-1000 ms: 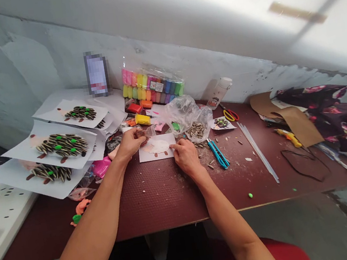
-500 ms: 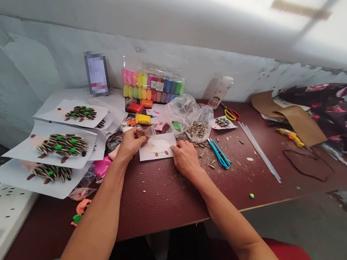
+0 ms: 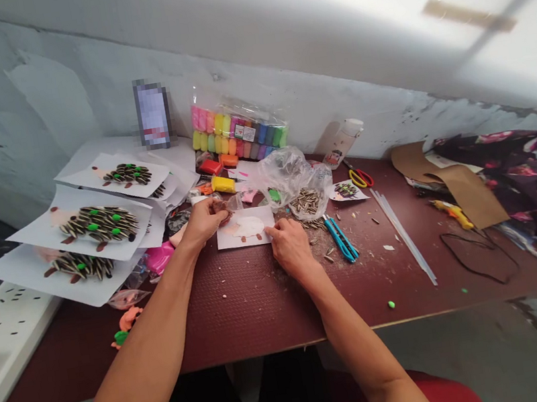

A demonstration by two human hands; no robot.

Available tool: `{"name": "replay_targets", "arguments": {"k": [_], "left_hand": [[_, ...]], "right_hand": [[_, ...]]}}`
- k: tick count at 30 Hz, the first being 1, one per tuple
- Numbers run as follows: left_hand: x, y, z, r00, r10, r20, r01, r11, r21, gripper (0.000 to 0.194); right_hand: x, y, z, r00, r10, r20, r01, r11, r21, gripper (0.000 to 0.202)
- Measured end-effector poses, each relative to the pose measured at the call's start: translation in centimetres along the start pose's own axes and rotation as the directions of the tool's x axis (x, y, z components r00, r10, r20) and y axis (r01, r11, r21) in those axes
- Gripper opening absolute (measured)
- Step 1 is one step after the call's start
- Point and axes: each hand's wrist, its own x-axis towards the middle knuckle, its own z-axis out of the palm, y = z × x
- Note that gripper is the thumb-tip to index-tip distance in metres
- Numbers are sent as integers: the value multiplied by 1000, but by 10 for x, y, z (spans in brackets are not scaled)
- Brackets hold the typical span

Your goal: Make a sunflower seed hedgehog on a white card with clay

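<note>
Maroon tabletop (image 3: 237, 321): white card (image 3: 246, 227) between left hand (image 3: 206, 220), right hand (image 3: 292, 245).

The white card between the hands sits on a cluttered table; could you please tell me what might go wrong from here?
The right hand is close to the loose seeds and might scatter them onto the white card. A sideways sweep could knock the blue cutter; whether its blade is out is too small to tell. The green lump near the front edge of the table may drop off if bumped.
</note>
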Motion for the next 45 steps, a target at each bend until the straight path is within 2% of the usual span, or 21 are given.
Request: {"name": "replay_targets", "arguments": {"k": [6,15,26,32,45], "left_hand": [[1,-2,-1,1000,4,6,-4,1000,9,21],[1,-1,-1,1000,6,3,-6,1000,17,21],[0,-2,-1,999,36,8,-36,997,68,22],[0,-2,0,999,32,10,-32,998,57,22],[0,0,0,999,39,13,-40,997,73,20]], "right_hand": [[0,-4,3,1000,-20,-10,20,998,-59,31],[2,2,2,999,28,-17,-27,999,41,34],[2,-2,3,1000,-23,11,23,997,-80,31],[1,-1,0,1000,30,2,-30,999,-18,33],[-2,-5,0,999,-33,11,34,996,-81,33]]}}
